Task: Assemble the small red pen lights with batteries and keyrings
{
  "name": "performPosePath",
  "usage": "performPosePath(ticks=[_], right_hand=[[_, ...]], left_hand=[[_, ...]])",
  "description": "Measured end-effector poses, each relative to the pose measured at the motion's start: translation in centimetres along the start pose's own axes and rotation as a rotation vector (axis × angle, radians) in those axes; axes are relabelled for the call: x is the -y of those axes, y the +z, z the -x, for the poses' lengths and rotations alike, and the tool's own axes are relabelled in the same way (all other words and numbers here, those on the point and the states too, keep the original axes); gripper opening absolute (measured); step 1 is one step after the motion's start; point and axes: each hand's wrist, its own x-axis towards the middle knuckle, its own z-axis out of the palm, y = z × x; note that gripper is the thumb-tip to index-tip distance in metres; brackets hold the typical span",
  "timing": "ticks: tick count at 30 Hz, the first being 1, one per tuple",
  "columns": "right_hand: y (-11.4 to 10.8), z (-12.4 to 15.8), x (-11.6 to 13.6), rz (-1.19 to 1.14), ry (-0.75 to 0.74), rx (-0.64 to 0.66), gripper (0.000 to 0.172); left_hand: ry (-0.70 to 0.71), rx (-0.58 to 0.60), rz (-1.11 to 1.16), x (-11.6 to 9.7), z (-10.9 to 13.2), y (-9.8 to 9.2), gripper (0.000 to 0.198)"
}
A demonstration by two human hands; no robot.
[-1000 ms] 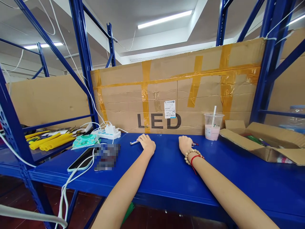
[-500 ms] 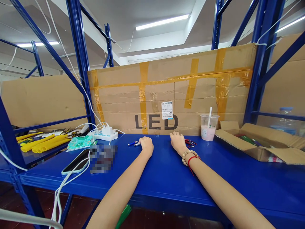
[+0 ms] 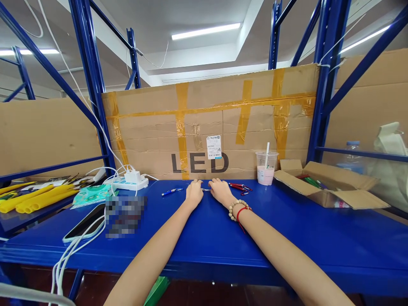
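Hands meet at twelve o'clock on my worktop (image 3: 204, 238): left hand (image 3: 194, 192) and right hand (image 3: 219, 191) lightly pinch one small pen-like piece (image 3: 205, 189), so I'd keep it steadied.

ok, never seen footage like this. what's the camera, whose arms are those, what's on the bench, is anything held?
There is no machine here. One camera sits on a person's head and looks forward and down, so the two bare arms reaching in from the bottom edge are the wearer's own. The left hand and right hand lie close together on a blue shelf-bench, with a small silvery item between their fingertips; whether either hand grips it is too small to tell. A blue pen lies left of the hands and red clips to the right. Further out: a plastic cup with a straw, an open cardboard box, a phone on white cables, a power strip, and a taped cardboard sheet marked LED behind.
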Motion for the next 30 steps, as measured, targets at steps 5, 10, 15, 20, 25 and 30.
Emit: performPosePath(ticks=[5,10,15,20,25,30], right_hand=[[0.1,0.0,-0.1,-0.055,-0.01,-0.003,0.027],[0.3,-0.1,-0.1,-0.085,-0.015,0.008,0.027],[0.6,-0.1,-0.4,-0.099,0.003,0.012,0.024],[0.8,-0.1,-0.7,-0.11,0.038,0.021,0.025],[1.1,-0.1,-0.8,-0.14,-0.002,0.061,0.026],[1.3,-0.3,-0.7,-0.149,-0.117,0.041,0.03]], left_hand=[[-0.222,0.021,-0.119,0.9,0.3,-0.2,0.034],[-0.149,0.061,-0.093,0.7,0.3,0.1,0.027],[0.06,0.103,-0.047,-0.2,0.2,0.6,0.026],[0.107,0.117,-0.008,-0.1,-0.1,0.8,0.025],[0.007,0.134,-0.022,0.3,-0.1,0.6,0.023],[0.034,0.11,0.009,0.4,0.3,0.4,0.022]])
